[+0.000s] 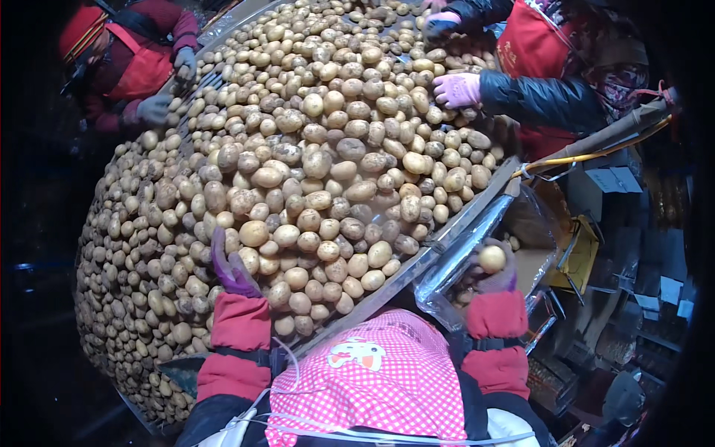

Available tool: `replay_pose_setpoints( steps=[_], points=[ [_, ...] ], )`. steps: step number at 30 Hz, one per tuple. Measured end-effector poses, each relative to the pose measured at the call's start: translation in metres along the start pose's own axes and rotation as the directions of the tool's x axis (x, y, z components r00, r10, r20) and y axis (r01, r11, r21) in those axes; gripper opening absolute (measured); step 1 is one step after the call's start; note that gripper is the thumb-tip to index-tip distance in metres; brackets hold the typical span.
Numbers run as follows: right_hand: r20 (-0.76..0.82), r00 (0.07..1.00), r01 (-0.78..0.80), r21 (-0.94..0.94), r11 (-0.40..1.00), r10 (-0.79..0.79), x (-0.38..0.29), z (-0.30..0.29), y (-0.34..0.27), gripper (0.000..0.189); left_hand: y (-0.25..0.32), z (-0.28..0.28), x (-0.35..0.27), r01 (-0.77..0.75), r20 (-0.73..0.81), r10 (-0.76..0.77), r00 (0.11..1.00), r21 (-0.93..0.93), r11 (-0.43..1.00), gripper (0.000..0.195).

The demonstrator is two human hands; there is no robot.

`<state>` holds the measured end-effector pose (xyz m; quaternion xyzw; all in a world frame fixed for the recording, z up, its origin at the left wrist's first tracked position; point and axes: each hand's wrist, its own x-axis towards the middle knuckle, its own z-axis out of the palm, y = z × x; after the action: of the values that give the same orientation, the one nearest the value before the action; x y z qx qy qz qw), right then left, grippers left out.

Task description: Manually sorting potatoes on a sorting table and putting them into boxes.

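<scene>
A large heap of potatoes (313,162) with soil on many of them fills the sorting table before me. My left hand (237,268), in a purple-grey glove, rests at the near side of the heap. Its fingers are apart, beside a potato (248,260), and nothing shows in its grasp. To the right, beyond the table's edge, my right hand (499,277) holds a pale round potato (492,259). That hand is over a container lined with clear plastic (441,279), where more potatoes lie partly hidden.
A metal-edged table rim (447,237) runs diagonally between my hands. A pole with a yellow cable (595,156) projects from its corner. Two co-workers' gloved hands, one pair with a grey glove (153,109), another with a pink glove (458,90), touch the heap. A yellow crate (578,254) stands right.
</scene>
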<state>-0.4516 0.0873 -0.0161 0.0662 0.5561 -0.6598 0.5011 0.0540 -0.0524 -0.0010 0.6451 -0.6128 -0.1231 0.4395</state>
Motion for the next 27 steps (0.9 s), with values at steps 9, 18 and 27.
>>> replay_pose_setpoints(
  steps=[9, 18, 27],
  points=[
    [0.512, 0.675, 0.716, -0.629, 0.304, -0.531, 0.024, 0.048, 0.027, 0.032, 0.005, -0.006, -0.004, -0.009, -0.032, 0.010, 0.999, 0.009, 1.000, 0.048],
    [0.994, -0.028, 0.980, 0.047, -0.193, 0.103, -0.106, 0.338, 0.155, 0.044, 0.035, -0.033, -0.004, 0.033, 0.030, -0.030, 0.999, -0.116, 0.993, 0.048],
    [0.755, 0.421, 0.184, -0.614, 0.767, 0.503, -0.064, 0.303, 0.133, 0.042, 0.021, -0.030, -0.005, -0.039, -0.001, 0.040, 0.999, -0.227, 0.973, 0.048]
  ],
)
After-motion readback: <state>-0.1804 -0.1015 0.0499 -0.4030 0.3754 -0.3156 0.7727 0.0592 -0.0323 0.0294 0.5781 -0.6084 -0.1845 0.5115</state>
